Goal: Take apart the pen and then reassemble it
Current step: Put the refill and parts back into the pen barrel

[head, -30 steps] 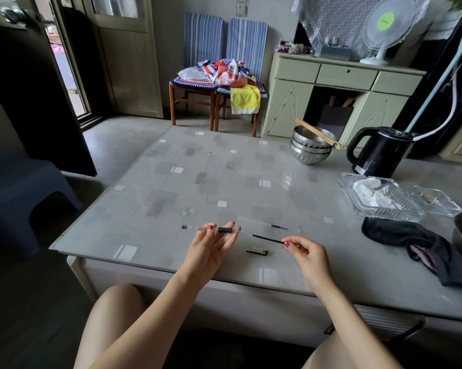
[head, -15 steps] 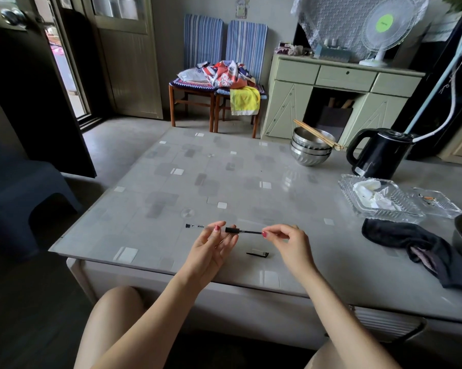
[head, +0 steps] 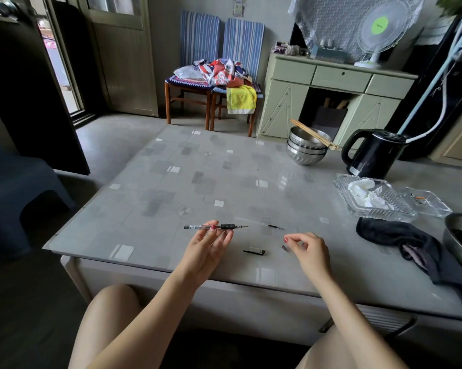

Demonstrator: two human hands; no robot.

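Observation:
My left hand (head: 207, 247) holds the clear pen barrel (head: 198, 227) level above the table, fingertips at its black grip (head: 227, 226). The refill sits inside it and its tip sticks out to the right. My right hand (head: 308, 251) hovers low over the table, fingers loosely curled, thumb just above a small dark pen piece (head: 285, 247); whether it grips that piece is unclear. The black cap (head: 254, 252) lies on the table between my hands. A second thin clear refill (head: 261, 223) lies just beyond the pen.
On the grey patterned table (head: 198, 182), a dark cloth (head: 400, 241) and a metal pan (head: 461, 241) lie to the right. Glass dishes (head: 373, 201), a black kettle (head: 373, 153) and stacked steel bowls with chopsticks (head: 307, 150) stand further back.
My right hand pushed the black refill leftward into the barrel, let go, and moved right and down to the small dark piece. My left hand kept hold of the barrel.

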